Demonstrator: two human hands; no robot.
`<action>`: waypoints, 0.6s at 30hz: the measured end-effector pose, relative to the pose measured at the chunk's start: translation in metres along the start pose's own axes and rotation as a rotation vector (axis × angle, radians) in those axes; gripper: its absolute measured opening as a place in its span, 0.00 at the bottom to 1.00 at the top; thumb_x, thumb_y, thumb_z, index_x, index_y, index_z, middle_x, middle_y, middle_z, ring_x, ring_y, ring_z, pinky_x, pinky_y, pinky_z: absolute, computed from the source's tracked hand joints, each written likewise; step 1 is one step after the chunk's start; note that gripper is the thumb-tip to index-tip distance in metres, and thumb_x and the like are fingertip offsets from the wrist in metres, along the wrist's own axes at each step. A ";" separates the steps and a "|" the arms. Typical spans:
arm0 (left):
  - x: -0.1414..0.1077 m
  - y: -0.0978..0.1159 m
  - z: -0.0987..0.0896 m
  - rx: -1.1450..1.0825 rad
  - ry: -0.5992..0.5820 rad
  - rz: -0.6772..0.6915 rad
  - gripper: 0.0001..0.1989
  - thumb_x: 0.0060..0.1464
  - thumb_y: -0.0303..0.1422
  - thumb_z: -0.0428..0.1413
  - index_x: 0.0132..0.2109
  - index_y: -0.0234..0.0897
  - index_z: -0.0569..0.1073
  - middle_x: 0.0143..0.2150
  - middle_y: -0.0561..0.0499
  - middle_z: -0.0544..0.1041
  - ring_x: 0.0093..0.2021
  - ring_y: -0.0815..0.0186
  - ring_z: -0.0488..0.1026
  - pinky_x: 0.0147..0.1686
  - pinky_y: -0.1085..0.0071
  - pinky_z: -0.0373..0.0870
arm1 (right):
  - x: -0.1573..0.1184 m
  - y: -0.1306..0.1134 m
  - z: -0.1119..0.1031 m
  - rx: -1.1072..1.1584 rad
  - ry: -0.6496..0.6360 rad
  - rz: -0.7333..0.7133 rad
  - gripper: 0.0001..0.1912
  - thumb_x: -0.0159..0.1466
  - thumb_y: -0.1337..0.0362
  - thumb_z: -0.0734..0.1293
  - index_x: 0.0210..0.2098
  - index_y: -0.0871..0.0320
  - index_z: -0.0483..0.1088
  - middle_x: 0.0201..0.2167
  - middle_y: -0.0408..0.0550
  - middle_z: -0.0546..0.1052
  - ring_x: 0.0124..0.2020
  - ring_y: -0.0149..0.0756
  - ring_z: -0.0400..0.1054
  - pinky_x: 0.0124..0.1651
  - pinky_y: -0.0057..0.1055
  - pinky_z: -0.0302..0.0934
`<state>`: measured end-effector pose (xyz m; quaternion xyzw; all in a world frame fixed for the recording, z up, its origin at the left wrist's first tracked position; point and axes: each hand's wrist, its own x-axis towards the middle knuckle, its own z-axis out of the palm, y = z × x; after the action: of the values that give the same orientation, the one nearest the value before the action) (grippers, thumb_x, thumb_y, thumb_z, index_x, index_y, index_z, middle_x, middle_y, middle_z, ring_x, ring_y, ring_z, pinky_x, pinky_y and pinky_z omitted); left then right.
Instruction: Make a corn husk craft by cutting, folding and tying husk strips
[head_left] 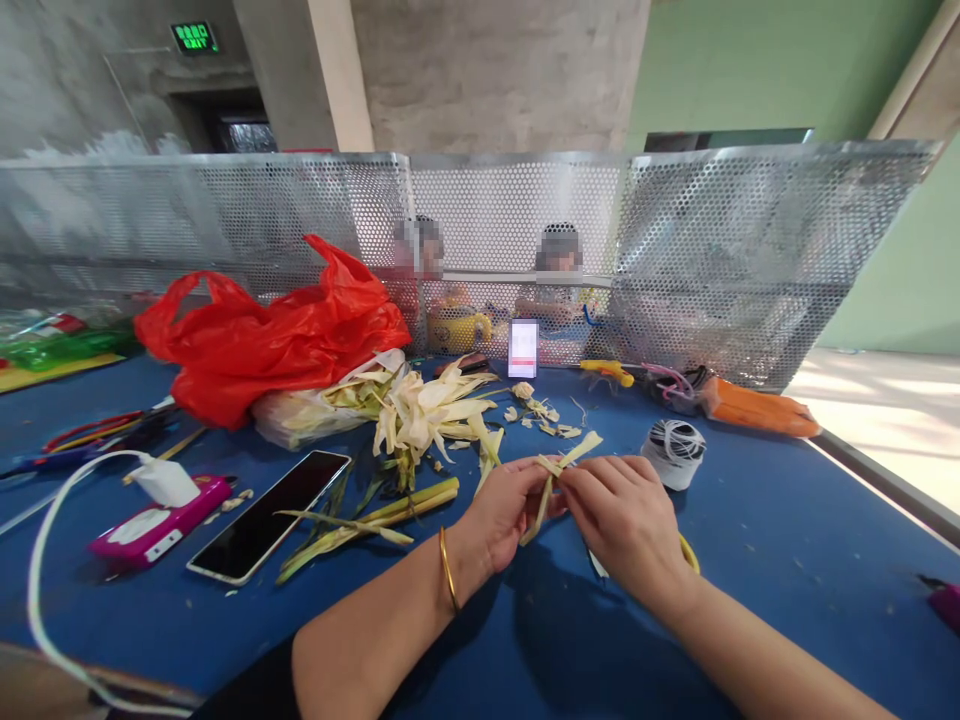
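Pale green husk strips [551, 480] cross each other between my two hands above the blue table. My left hand [504, 508], with a gold bangle at its wrist, pinches them from the left. From the right, my right hand [626, 515] grips the same strips, its fingertips close to those of the left. A yellow curved handle shows partly beneath my right wrist. Dried husks [420, 408] are heaped beyond my left hand, and green stalks [390, 515] lie to its left. Behind my right hand stands a spool of grey and white string [675, 452].
The blue table [787, 580] holds a black phone [270, 515], a purple power strip [161, 522] with a white cable, a red bag [277, 335], an upright lit phone [523, 349] and an orange packet [761, 408]. Two people sit behind the perforated metal screen [480, 215].
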<state>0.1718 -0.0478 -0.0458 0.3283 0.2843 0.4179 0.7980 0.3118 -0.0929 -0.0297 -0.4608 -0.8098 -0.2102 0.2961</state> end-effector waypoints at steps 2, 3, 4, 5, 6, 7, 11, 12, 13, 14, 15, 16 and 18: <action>-0.001 0.003 0.001 -0.075 -0.013 -0.031 0.07 0.41 0.25 0.60 0.33 0.33 0.76 0.27 0.52 0.75 0.28 0.71 0.71 0.35 0.73 0.69 | -0.001 0.002 0.001 -0.005 0.025 0.011 0.12 0.68 0.66 0.59 0.34 0.57 0.73 0.29 0.47 0.75 0.33 0.36 0.65 0.41 0.35 0.49; -0.002 0.004 0.002 -0.105 -0.019 -0.052 0.07 0.41 0.25 0.59 0.32 0.32 0.76 0.27 0.52 0.75 0.28 0.71 0.71 0.36 0.73 0.70 | -0.001 0.003 0.001 -0.005 0.031 0.012 0.11 0.67 0.66 0.59 0.34 0.57 0.73 0.29 0.47 0.75 0.33 0.36 0.65 0.41 0.36 0.49; -0.004 0.006 0.003 -0.120 -0.023 -0.065 0.07 0.42 0.26 0.59 0.32 0.31 0.76 0.28 0.51 0.75 0.28 0.71 0.71 0.35 0.74 0.69 | -0.001 0.004 0.001 -0.004 0.033 0.008 0.11 0.67 0.66 0.59 0.34 0.57 0.73 0.29 0.47 0.75 0.34 0.36 0.64 0.42 0.36 0.50; -0.005 0.007 0.004 -0.117 -0.029 -0.063 0.06 0.42 0.26 0.59 0.33 0.31 0.76 0.28 0.51 0.75 0.28 0.72 0.71 0.34 0.74 0.69 | -0.001 0.004 0.001 -0.004 0.030 0.000 0.11 0.67 0.66 0.59 0.35 0.57 0.73 0.30 0.47 0.75 0.34 0.37 0.64 0.42 0.36 0.50; -0.006 0.008 0.005 -0.098 -0.037 -0.048 0.06 0.42 0.26 0.59 0.33 0.30 0.76 0.29 0.50 0.75 0.28 0.72 0.70 0.34 0.75 0.69 | -0.001 0.004 0.001 -0.006 0.024 -0.009 0.11 0.67 0.66 0.59 0.35 0.57 0.73 0.30 0.47 0.75 0.34 0.37 0.64 0.42 0.37 0.50; -0.007 0.008 0.006 -0.074 -0.044 -0.022 0.06 0.42 0.26 0.60 0.32 0.30 0.76 0.29 0.50 0.75 0.28 0.73 0.70 0.33 0.76 0.68 | -0.002 0.004 0.001 -0.009 0.016 -0.019 0.11 0.67 0.66 0.59 0.35 0.57 0.73 0.30 0.47 0.75 0.34 0.37 0.64 0.43 0.37 0.50; -0.006 0.006 0.006 -0.009 -0.047 0.059 0.07 0.40 0.26 0.63 0.31 0.31 0.75 0.29 0.52 0.74 0.27 0.75 0.68 0.30 0.80 0.64 | -0.001 0.002 0.002 -0.027 0.008 -0.070 0.09 0.67 0.66 0.60 0.39 0.57 0.72 0.33 0.48 0.75 0.36 0.38 0.64 0.45 0.39 0.52; -0.005 0.005 0.004 0.002 -0.038 0.067 0.07 0.40 0.26 0.63 0.31 0.31 0.75 0.28 0.53 0.73 0.27 0.75 0.68 0.29 0.80 0.63 | 0.000 0.002 0.002 -0.037 -0.003 -0.113 0.09 0.66 0.67 0.60 0.41 0.57 0.72 0.34 0.49 0.75 0.37 0.39 0.64 0.46 0.39 0.52; -0.004 0.005 0.003 0.018 -0.027 0.073 0.08 0.40 0.27 0.63 0.32 0.32 0.75 0.29 0.53 0.73 0.26 0.76 0.67 0.28 0.80 0.62 | 0.000 0.001 0.002 -0.049 -0.018 -0.172 0.10 0.66 0.68 0.60 0.43 0.57 0.71 0.35 0.49 0.75 0.38 0.39 0.64 0.47 0.39 0.53; -0.004 0.004 0.002 0.037 -0.018 0.071 0.09 0.40 0.27 0.63 0.33 0.32 0.75 0.29 0.53 0.73 0.26 0.76 0.67 0.27 0.80 0.62 | 0.000 0.000 0.002 -0.063 -0.033 -0.243 0.10 0.66 0.69 0.60 0.44 0.57 0.71 0.35 0.49 0.75 0.38 0.39 0.64 0.49 0.39 0.54; -0.003 0.003 0.000 0.055 -0.012 0.067 0.10 0.41 0.28 0.63 0.34 0.32 0.75 0.30 0.53 0.74 0.25 0.75 0.67 0.26 0.79 0.61 | 0.000 -0.001 0.002 -0.077 -0.047 -0.317 0.10 0.66 0.70 0.60 0.44 0.57 0.71 0.35 0.48 0.75 0.39 0.39 0.64 0.50 0.40 0.54; -0.003 0.003 0.000 0.069 -0.010 0.059 0.11 0.41 0.29 0.63 0.35 0.32 0.75 0.30 0.52 0.74 0.26 0.75 0.68 0.26 0.79 0.62 | 0.000 -0.002 0.003 -0.091 -0.056 -0.383 0.10 0.65 0.71 0.60 0.43 0.58 0.71 0.35 0.48 0.74 0.39 0.39 0.65 0.51 0.40 0.54; -0.004 0.002 -0.001 0.078 -0.012 0.040 0.14 0.40 0.30 0.64 0.37 0.32 0.75 0.31 0.51 0.75 0.26 0.73 0.69 0.26 0.78 0.62 | -0.001 -0.003 0.006 -0.120 -0.057 -0.467 0.09 0.65 0.72 0.61 0.41 0.59 0.71 0.35 0.48 0.74 0.40 0.40 0.65 0.53 0.41 0.54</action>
<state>0.1685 -0.0500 -0.0444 0.3671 0.2891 0.4206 0.7777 0.3078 -0.0911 -0.0353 -0.2834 -0.8885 -0.3077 0.1887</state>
